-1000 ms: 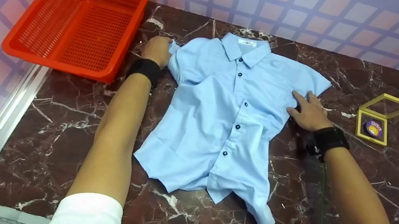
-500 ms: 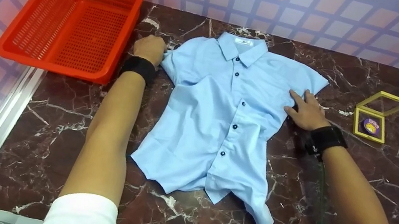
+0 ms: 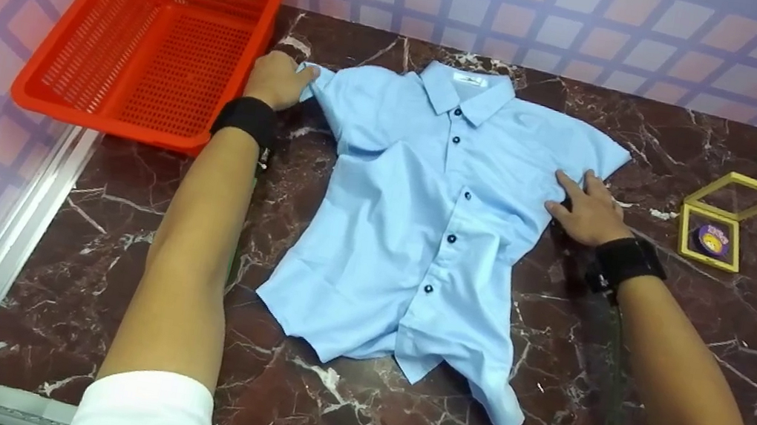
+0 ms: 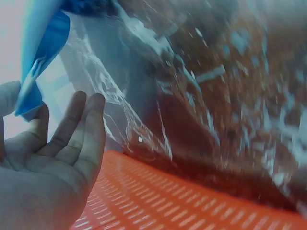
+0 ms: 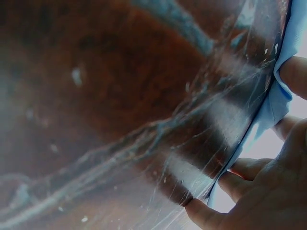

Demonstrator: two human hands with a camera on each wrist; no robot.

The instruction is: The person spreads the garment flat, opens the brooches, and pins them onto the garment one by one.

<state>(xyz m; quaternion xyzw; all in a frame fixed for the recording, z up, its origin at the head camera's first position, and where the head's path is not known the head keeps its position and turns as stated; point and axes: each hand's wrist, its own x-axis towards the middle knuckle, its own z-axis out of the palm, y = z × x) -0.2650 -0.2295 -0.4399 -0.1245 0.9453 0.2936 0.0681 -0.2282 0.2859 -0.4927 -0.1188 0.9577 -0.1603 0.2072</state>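
Observation:
A light blue short-sleeved shirt [image 3: 381,243] lies front up, buttoned, with its collar toward the back wall and its lower hem wrinkled. My left hand [image 3: 277,79] pinches the edge of the sleeve on the left side, close beside the red basket. In the left wrist view the blue sleeve cloth [image 4: 55,36] is between thumb and index finger of the left hand [image 4: 53,163], its other fingers extended. With fingers spread, my right hand [image 3: 590,214] rests on the shirt's right side below the other sleeve. The right wrist view shows these fingertips along the cloth edge [image 5: 278,98].
A red plastic basket [image 3: 248,58] stands at the back left, nearly touching the left hand. A small yellow-framed case [image 3: 707,259] with its lid raised sits at the right. Patterned panels [image 3: 498,13] wall the dark marbled table [image 3: 133,296].
My left hand has moved left toward the basket, drawing the sleeve outward, so that more of it lies stretched out. The right hand has stayed in place on the shirt.

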